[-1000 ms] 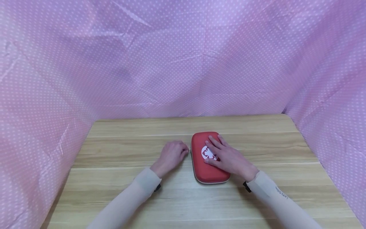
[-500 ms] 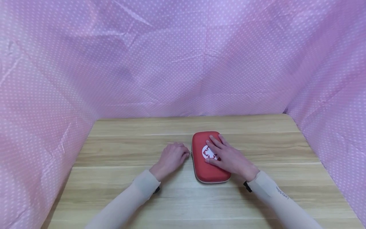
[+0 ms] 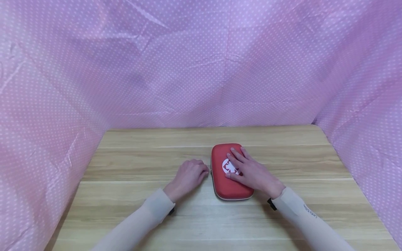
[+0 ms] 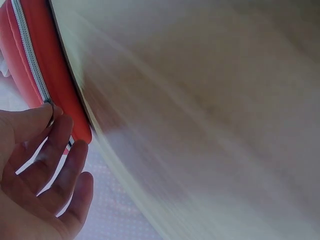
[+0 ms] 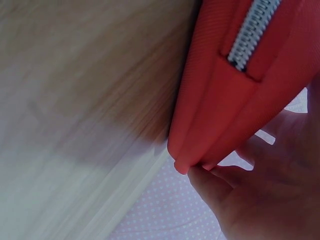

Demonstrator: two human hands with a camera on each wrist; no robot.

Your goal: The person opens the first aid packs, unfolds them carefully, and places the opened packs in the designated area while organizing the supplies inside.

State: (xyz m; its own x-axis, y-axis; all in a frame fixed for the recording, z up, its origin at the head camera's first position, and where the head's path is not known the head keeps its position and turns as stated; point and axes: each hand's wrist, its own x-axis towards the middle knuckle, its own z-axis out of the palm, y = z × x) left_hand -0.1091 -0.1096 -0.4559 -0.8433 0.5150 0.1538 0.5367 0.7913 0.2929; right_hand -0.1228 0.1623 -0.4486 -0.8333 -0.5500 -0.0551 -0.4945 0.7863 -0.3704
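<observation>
A red zippered case (image 3: 221, 186) with a white emblem (image 3: 230, 166) lies flat on the wooden table. At its left side my left hand (image 3: 189, 175) pinches the small zipper pull (image 4: 48, 106) between thumb and forefinger, the other fingers loosely bent. The grey zipper teeth (image 4: 31, 55) run meshed along the case's side up to the pull. My right hand (image 3: 253, 175) rests on the lid with fingers spread, hiding part of the emblem and the right edge. In the right wrist view the zipper's end (image 5: 242, 57) shows on the opposite side.
The wooden table (image 3: 141, 146) stretches out around the case on all sides. Pink dotted cloth (image 3: 201, 69) hangs behind it and along both sides. Each sleeve has a dark wrist device beneath its cuff.
My left hand has slid a short way toward me along the case's left side with the zipper pull. The right hand stays spread on the lid, and the case has hardly moved.
</observation>
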